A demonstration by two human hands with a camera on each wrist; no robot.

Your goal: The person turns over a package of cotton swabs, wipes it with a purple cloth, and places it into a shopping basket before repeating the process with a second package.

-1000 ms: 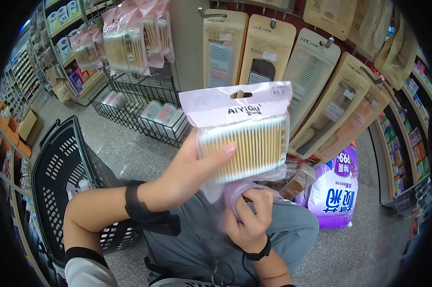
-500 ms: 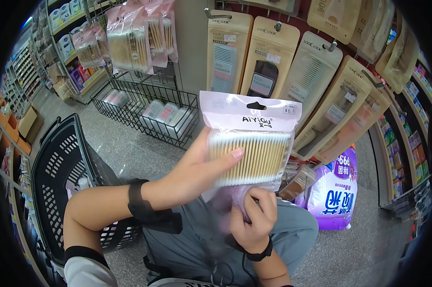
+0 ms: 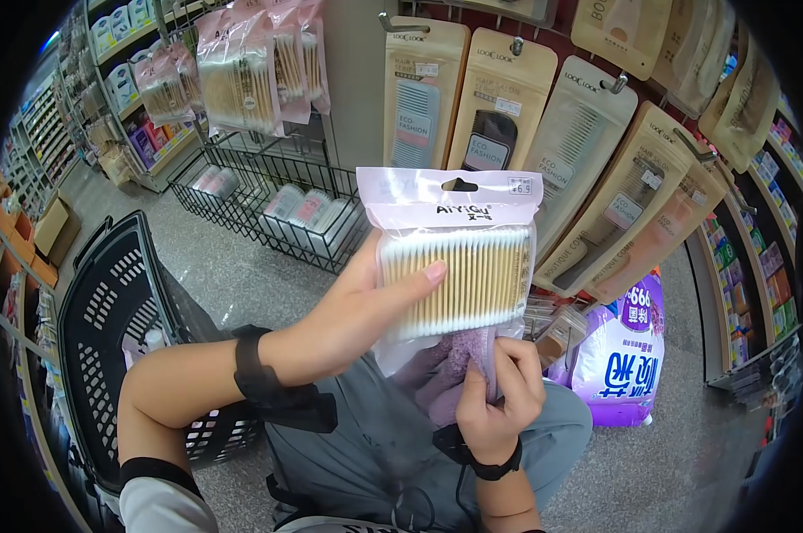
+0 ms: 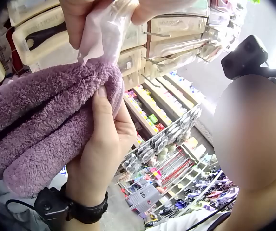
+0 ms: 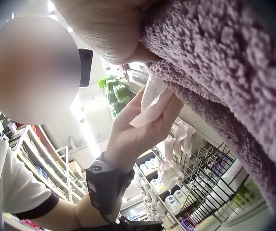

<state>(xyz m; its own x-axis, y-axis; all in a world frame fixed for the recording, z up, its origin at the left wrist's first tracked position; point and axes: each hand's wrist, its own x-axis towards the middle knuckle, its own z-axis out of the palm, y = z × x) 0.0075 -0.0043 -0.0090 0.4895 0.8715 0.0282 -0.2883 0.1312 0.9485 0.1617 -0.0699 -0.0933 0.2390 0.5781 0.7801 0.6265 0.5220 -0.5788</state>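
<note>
In the head view my left hand (image 3: 352, 302) holds a pack of cotton swabs (image 3: 486, 275), thumb across its front and fingers behind. The pack is clear plastic with a pink header, a hang hole and a price sticker. Just below it, my right hand (image 3: 503, 400) pinches the edge of a purple fluffy cloth (image 3: 446, 404). The left wrist view shows the cloth (image 4: 46, 125) in thick folds, its edge between the right thumb and fingers, close under the pack's plastic (image 4: 104, 33). Cloth fills much of the right wrist view; the left hand (image 5: 135, 130) is behind it.
A black shopping basket (image 3: 139, 355) stands at my left. Packaged combs (image 3: 410, 107) hang on hooks ahead, and more swab packs (image 3: 237, 80) hang at upper left above a wire basket (image 3: 241, 213). A purple-and-white bag (image 3: 619, 364) stands on the floor at right.
The swab pack swung right and down, then slightly back left, and sits straighter now. My right hand has shifted right with the cloth, and more of its folds show.
</note>
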